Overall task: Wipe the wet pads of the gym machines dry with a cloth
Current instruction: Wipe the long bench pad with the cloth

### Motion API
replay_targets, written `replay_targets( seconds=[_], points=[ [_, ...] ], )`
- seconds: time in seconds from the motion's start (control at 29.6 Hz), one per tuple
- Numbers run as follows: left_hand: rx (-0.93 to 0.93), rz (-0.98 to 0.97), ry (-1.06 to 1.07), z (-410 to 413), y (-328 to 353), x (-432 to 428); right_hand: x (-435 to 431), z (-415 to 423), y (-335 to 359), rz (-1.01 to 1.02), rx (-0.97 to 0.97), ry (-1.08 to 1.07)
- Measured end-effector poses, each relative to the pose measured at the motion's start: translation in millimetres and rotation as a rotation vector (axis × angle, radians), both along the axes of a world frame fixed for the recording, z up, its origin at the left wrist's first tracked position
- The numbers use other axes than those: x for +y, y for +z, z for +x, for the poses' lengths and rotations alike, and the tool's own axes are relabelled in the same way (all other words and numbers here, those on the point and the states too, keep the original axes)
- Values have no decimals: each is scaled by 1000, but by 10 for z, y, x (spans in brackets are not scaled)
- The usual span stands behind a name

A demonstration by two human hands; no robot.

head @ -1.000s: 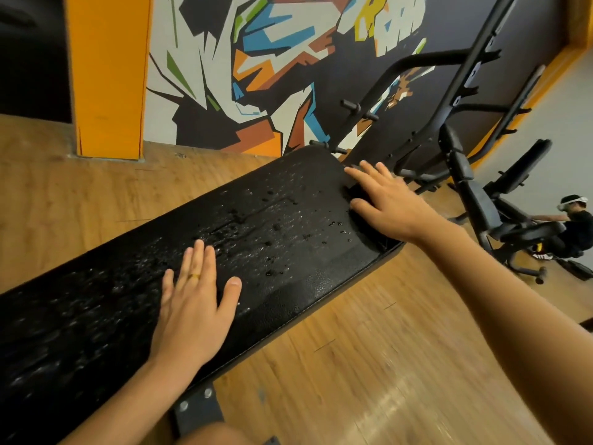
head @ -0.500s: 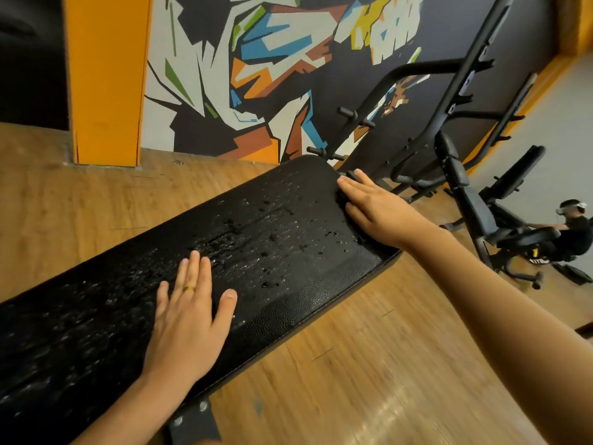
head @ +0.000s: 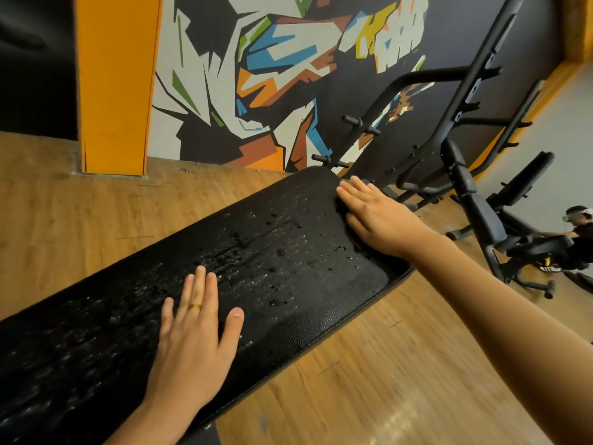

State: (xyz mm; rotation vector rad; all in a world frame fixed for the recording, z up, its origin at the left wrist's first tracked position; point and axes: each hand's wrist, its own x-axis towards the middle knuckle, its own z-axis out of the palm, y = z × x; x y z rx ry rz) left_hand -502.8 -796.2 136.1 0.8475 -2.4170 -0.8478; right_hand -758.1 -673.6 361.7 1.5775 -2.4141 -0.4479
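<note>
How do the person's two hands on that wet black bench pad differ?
The left hand wears a gold ring; the right hand shows none. The left lies midway along the bench pad among the droplets, thumb spread; the right lies at its far end, fingers together. Both lie flat on the pad, fingers straight.

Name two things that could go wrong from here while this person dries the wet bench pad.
1. The left hand lies flat on the pad among droplets; if the person leans on it, it might slip.
2. The right hand presses the pad's far end, and no cloth can be made out under it; a bare palm would likely only smear the water, and the droplets in the middle could be missed.
</note>
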Motion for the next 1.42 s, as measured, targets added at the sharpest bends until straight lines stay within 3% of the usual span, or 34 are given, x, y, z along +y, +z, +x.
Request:
replay_targets(
  seconds=[0.14,0.37,0.71,1.18,1.42],
  points=[
    [15,3,-1,-12,18,-15,-372,-165,11,-26,-31,-27],
    [9,-12,-5,-13,4,-10,-73,-169,14,-52,-76,-14],
    [21,7,-8,-32,28,-30,-1056,-373,94,-5,-113,-104],
    [38,-16,-20,4,5,-38,-118,-82,-41,-74,-27,-67],
    [43,-19,-17,-9,-9,-13,-826,-222,44,-46,-59,-107]
  ],
)
